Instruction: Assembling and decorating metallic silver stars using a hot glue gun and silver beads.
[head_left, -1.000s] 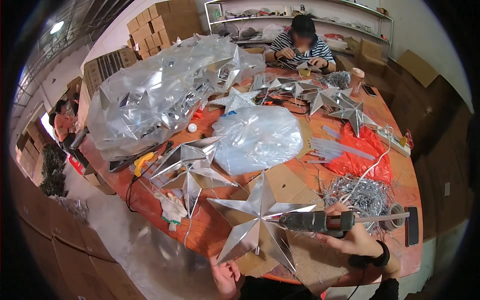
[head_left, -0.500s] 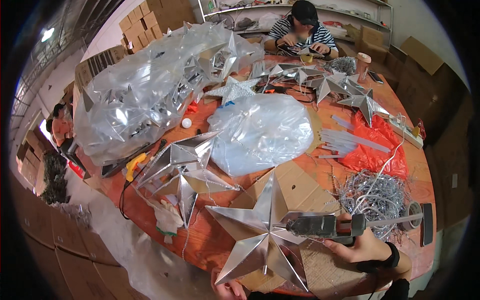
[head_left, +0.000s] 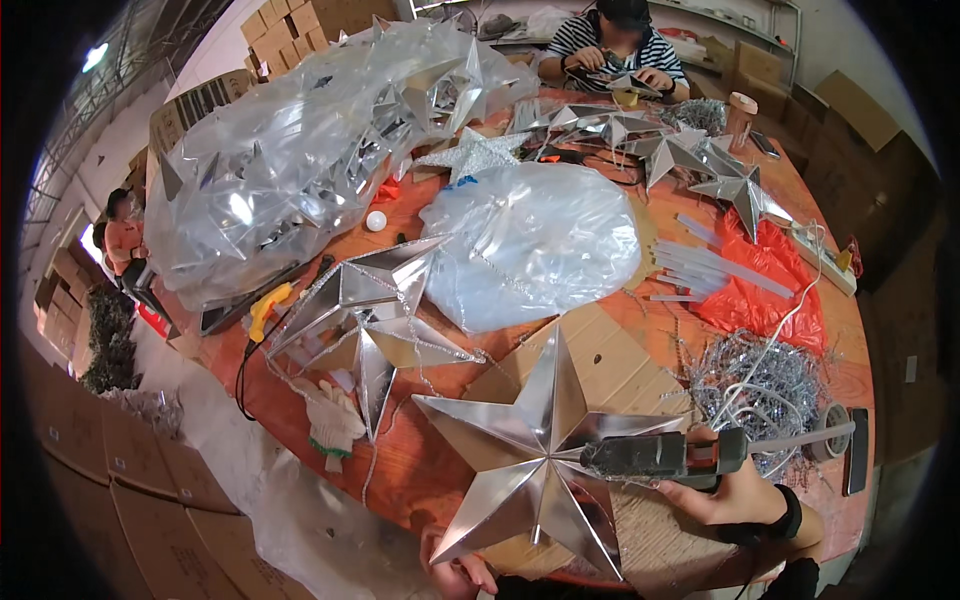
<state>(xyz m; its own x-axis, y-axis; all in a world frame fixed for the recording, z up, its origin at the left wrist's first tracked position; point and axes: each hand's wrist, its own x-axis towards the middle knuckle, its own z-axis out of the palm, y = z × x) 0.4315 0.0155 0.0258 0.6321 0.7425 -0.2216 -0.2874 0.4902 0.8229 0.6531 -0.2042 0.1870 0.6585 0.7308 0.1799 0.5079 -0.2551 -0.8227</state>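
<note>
A large shiny silver star (head_left: 525, 425) lies in front of me, its raised ridges meeting at the middle. My left hand (head_left: 458, 572) grips its lower left point, fingers partly hidden by the tip and the frame's lower edge. In my right hand (head_left: 738, 495) is a black glue gun (head_left: 635, 457), a translucent glue stick (head_left: 800, 438) jutting from its back. The gun's nozzle is at the centre of the star, but I cannot make out any glue there. Flattened cardboard (head_left: 610, 365) lies beneath the star.
Another silver star (head_left: 375, 345) with a beaded garland and a knitted glove (head_left: 333, 420) lie left. Ahead are a clear plastic bundle (head_left: 530, 250) and glue sticks (head_left: 690, 270) by a red bag (head_left: 765, 275). Tinsel (head_left: 755, 385) sits right. A co-worker (head_left: 620, 45) works across the table.
My view has shifted slightly. The glue gun stays at the star's centre, and both my hands keep their hold. Across the table, the co-worker's hand has risen a little.
</note>
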